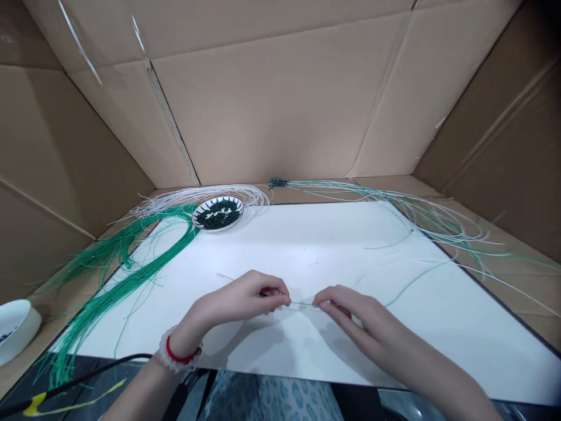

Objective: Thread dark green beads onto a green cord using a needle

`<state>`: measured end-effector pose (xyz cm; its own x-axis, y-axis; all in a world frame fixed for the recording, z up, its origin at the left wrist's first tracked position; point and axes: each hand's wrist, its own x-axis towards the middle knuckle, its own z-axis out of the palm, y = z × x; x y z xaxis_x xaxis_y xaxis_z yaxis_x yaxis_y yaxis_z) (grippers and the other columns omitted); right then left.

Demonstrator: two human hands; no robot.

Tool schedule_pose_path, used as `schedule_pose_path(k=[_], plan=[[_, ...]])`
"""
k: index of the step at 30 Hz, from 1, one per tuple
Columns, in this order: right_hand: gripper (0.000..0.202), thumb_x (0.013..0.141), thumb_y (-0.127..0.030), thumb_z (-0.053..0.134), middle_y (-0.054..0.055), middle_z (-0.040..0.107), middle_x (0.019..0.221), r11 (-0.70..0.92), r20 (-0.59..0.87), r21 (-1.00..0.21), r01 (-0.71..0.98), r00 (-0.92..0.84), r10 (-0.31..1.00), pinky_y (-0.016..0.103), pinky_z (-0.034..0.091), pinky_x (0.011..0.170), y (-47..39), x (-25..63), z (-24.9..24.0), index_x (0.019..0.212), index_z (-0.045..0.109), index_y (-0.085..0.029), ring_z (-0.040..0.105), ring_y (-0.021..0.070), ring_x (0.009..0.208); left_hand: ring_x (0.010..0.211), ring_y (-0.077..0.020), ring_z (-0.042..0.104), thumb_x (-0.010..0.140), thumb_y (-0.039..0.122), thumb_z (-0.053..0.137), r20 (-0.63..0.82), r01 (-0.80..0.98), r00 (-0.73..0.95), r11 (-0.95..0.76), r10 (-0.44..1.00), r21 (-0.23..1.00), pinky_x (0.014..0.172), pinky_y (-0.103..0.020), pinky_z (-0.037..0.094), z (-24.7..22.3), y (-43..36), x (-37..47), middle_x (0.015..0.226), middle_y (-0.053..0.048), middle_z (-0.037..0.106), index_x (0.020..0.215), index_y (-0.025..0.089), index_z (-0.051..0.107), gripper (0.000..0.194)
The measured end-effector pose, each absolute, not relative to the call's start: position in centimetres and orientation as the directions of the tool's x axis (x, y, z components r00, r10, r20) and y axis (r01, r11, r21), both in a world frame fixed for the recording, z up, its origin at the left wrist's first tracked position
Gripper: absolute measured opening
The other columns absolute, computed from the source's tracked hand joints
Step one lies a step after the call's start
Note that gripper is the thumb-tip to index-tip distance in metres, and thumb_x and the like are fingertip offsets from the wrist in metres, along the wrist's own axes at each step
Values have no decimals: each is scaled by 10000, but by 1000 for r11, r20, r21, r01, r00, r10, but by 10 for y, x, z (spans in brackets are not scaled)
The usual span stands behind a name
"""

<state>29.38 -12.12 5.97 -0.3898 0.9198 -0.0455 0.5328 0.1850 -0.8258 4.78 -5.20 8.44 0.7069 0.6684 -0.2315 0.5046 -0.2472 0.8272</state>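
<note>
My left hand (pixel 254 295) pinches one part of a thin greenish strand (pixel 302 303) between thumb and fingertips. A short way to the right, my right hand (pixel 355 310) pinches the same strand, its thumb and index finger pressed together. Between the two hands the strand runs nearly straight, just above the white board (pixel 324 245). A longer green length (pixel 414 282) curves away behind my right hand; whether it belongs to the held strand I cannot tell. A pale strand end (pixel 224 276) shows behind my left wrist. Any small part inside the fingers is hidden.
A patterned plate (pixel 241 217) of small dark green pieces stands at the back left, beside green strands (pixel 149 272) and coiled white strands (pixel 201 191). A bundle with dark green ends (pixel 277 183) lies back right. A white bowl (pixel 30 330) sits far left. Cardboard walls (pixel 280 111) enclose the board.
</note>
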Motion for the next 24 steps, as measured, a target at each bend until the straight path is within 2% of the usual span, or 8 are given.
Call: schedule_pose_path(k=[3,8,13,16,18,21,23,24], plan=[[303,1071,-399,400,50,706,1024,215,-27,-791,572,-384,923,355,449,860,-104,305,71,1013,656,-247,633,239,958,551,-112,493,958,327,556,-284,498,684,-146,672,855,533,-222,394,88,-39,43,684,16,609,873,156,712,247],[326,1043,-442,422,12,633,827,214,-43,-764,609,-379,924,314,411,712,-74,316,77,920,637,-230,554,206,771,449,-86,508,934,433,586,-363,464,703,-9,611,886,456,-223,412,84,-15,41,703,7,648,824,165,655,298],[316,992,-440,464,-7,561,737,189,-109,-750,634,-400,910,300,388,662,-40,321,72,874,650,-213,506,186,700,459,-106,589,876,468,672,-413,448,732,72,542,891,474,-238,480,78,2,41,664,-11,688,748,162,651,332],[349,968,-468,485,6,607,727,164,-175,-739,653,-422,889,300,398,618,-22,325,74,857,687,-205,524,183,655,494,-117,628,852,497,697,-423,440,740,99,523,892,515,-251,521,74,11,36,681,-28,711,726,159,655,363],[350,950,-482,515,44,687,811,153,-199,-729,668,-421,885,319,429,643,-15,324,78,876,713,-203,585,210,702,508,-122,639,847,516,698,-421,434,740,106,524,895,519,-257,531,71,15,33,695,-36,721,735,160,655,376],[333,956,-467,532,126,715,1148,158,-156,-725,670,-383,911,385,471,820,-14,308,82,1086,688,-203,652,294,985,500,-124,636,847,514,696,-407,424,739,100,536,900,501,-256,522,66,18,31,705,-38,725,791,158,661,362],[337,975,-446,526,123,668,1292,195,-114,-753,629,-416,902,382,465,908,-18,287,83,1209,625,-224,627,291,1131,492,-127,632,855,510,691,-392,416,740,87,547,905,488,-256,511,64,18,31,706,-34,724,854,164,653,348],[319,975,-433,539,97,684,1262,219,-110,-775,593,-467,877,354,474,902,-20,276,83,1219,610,-240,635,265,1124,492,-132,632,864,511,683,-384,412,739,79,554,908,484,-258,507,63,18,31,703,-31,723,886,170,641,345]])
